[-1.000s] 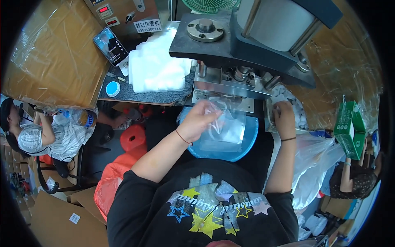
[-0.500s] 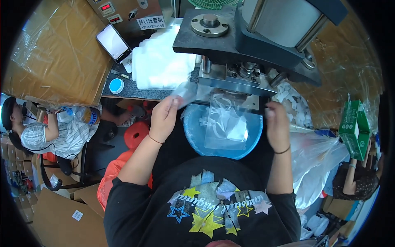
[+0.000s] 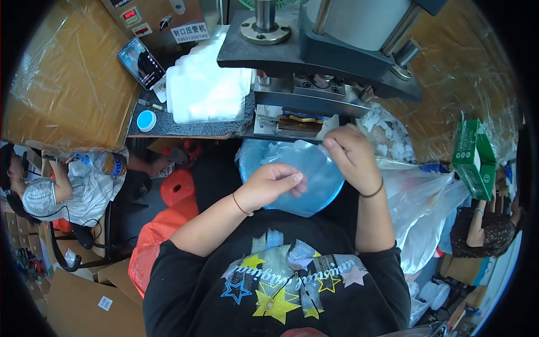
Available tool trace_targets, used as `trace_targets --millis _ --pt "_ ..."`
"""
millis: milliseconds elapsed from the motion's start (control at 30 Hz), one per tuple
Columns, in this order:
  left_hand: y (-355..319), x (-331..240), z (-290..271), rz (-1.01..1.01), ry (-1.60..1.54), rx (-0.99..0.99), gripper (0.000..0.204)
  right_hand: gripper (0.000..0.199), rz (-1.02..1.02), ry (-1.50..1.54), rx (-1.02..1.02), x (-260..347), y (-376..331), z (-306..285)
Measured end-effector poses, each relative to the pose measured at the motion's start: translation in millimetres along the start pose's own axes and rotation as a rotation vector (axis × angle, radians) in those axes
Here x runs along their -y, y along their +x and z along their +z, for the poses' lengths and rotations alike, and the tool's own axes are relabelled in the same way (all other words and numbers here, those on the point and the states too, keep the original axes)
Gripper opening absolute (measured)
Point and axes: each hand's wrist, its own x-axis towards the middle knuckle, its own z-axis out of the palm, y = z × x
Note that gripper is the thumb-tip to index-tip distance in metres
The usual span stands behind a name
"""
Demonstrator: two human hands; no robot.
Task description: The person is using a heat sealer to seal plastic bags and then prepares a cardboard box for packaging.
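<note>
My right hand (image 3: pixel 355 160) is closed, thumb against fingers, on the edge of a clear plastic bag (image 3: pixel 315 163) at the right rim of a blue basin (image 3: pixel 244 168). The bag spreads over the basin and is hard to tell from it. Over the basin's near left side, my left hand (image 3: pixel 270 184) has its fingers curled and its thumb lying over them; the fingertips are blurred, and anything in them is hidden. Just beyond the basin stands a metal press (image 3: pixel 314 98). A gap shows under its upper plate, with a brass-coloured die (image 3: pixel 303 121) inside.
Stacked white translucent sheets (image 3: pixel 210 87) lie left of the press, beside a phone (image 3: pixel 140 63) and a blue-lidded jar (image 3: pixel 146 121). White scraps (image 3: pixel 387 132) pile up at right. Large boxes (image 3: pixel 73 73) flank the bench. One person (image 3: pixel 48 185) sits at left, another (image 3: pixel 485 233) at right.
The clear bag has come away from the press, and the die now shows. My left hand has moved right and nearer, over the basin; my right hand has moved slightly left. The whole view has shifted.
</note>
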Motion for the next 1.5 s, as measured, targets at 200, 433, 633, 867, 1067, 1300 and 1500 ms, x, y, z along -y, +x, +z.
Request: trace_targets --millis 200,433,633,867,1067,1300,1500 --pt "6 6 12 -0.210 -0.221 0.077 0.027 0.032 0.097 -0.225 0.096 -16 -19 -31" --pt "38 -1 -33 -0.108 -0.305 -0.119 0.023 0.028 0.511 -0.637 0.209 -75 -62 -66" --pt "42 -1 -37 -0.094 -0.401 -0.119 0.024 0.019 0.361 -0.214 0.334 -78 -61 -76" --pt "1 -40 -120 0.513 1.755 -0.976 0.052 0.022 0.340 -0.248 0.039 -77 -77 -81" --pt "-28 -21 -111 0.502 1.383 -0.694 0.025 0.017 0.319 -0.253 -0.247 -43 -61 -44" --pt "-21 -22 -51 0.271 0.481 -0.445 0.014 0.012 0.059 0.099 -0.030 12 -11 14" --pt "-8 -11 -11 0.143 0.309 -0.195 0.020 0.016 -0.113 -0.012 -0.102 13 9 17"
